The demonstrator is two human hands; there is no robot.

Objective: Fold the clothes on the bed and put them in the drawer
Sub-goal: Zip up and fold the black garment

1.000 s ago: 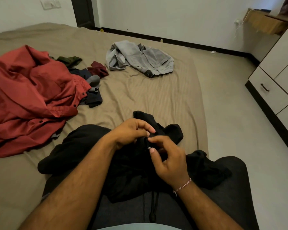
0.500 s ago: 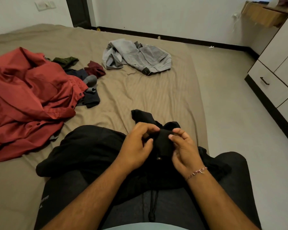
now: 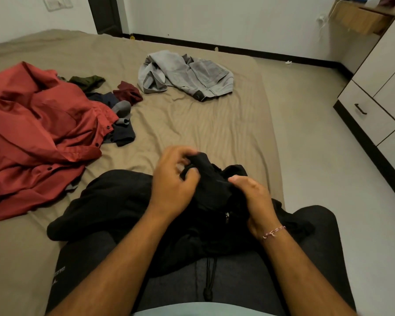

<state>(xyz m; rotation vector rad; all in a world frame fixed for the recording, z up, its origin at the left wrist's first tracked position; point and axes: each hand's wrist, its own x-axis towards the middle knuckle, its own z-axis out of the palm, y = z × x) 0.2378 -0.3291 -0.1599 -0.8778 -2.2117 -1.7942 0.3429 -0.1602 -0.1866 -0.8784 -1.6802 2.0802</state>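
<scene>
The bed [image 3: 192, 124] fills most of the view, covered in a wrinkled tan sheet, with pale floor [image 3: 317, 137] along its right side. A white cabinet [image 3: 383, 92] stands at the right edge of the room, and its lower drawer [image 3: 365, 115], with a dark handle, is closed. A wooden shelf [image 3: 360, 18] hangs on the far wall above it.

On the left of the bed lies a large red shirt [image 3: 37, 137], crumpled and spread out, its buttons showing along one edge. A black garment [image 3: 114, 201] lies bunched across the person's lap and spills onto the sheet to the left; a small zipper pull shows near its middle. Further back, near the far side of the bed, a grey jacket [image 3: 187, 74] lies in a loose heap, well apart from the rest. Just beside the red shirt sits a small pile of clothes: a dark blue piece [image 3: 123, 135] touching the shirt's edge, a maroon piece [image 3: 128, 92] behind it and an olive green piece [image 3: 87, 80] at the back.

The person sits at the bed's near edge in dark grey trousers [image 3: 237, 277] with a drawstring hanging down. The left hand [image 3: 176, 179] has its fingers curled round a raised fold of the black garment, gripping it. The right hand [image 3: 253, 197] holds the same garment just beside it, thumb on top and fingers tucked into the cloth. A thin thread bracelet [image 3: 274, 231] circles the right wrist.
</scene>
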